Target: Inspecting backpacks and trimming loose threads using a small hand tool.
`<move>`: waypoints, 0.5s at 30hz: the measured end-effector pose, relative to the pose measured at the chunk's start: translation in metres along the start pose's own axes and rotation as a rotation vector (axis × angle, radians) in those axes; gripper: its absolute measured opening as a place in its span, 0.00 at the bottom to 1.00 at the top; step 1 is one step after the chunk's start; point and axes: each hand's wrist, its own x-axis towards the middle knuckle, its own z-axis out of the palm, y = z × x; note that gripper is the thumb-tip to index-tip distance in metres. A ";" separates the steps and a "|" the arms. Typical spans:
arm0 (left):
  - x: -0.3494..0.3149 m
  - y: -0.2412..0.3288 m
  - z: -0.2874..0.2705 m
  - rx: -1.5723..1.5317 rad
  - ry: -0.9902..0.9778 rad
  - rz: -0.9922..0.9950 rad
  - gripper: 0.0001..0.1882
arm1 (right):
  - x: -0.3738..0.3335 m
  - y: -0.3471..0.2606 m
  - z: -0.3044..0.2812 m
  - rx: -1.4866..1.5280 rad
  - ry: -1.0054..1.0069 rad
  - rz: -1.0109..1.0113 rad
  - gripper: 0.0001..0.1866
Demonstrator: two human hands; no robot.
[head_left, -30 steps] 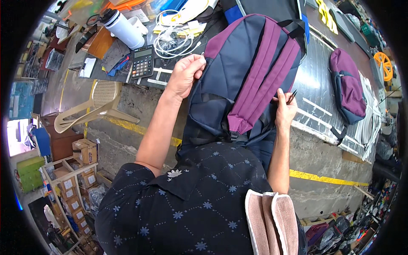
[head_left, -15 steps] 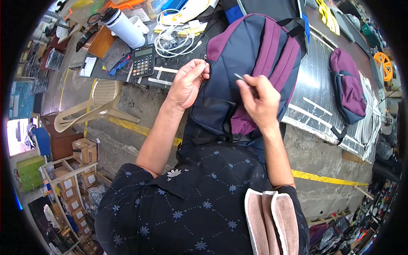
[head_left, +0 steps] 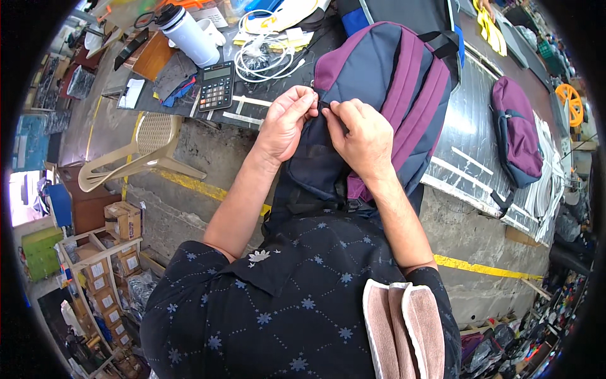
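Shifted right hand [head_left: 364, 136] beside left hand [head_left: 285, 123] at nine o'clock on backpack [head_left: 368, 74], permitting two-handed work. Pinching with both grips; cannot tell what.

The backpack [head_left: 356, 82] is dark blue and purple. It lies with its back side up, partly on the table [head_left: 466, 120], and its top points away from the person, leaning a bit to the right. Two fat purple straps [head_left: 432, 91] run down its back. A black loop [head_left: 443, 44] sticks out at the top. A purple patch [head_left: 333, 65] covers its upper left corner.
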 end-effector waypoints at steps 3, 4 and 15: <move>0.000 0.001 0.001 0.009 0.003 -0.013 0.06 | -0.001 0.000 0.001 -0.096 -0.011 -0.059 0.10; 0.000 0.000 0.000 0.008 0.004 -0.014 0.06 | -0.001 0.000 0.002 -0.094 -0.004 -0.065 0.10; -0.010 0.016 -0.055 -0.051 0.177 0.059 0.10 | -0.015 0.004 -0.009 0.155 -0.083 0.153 0.28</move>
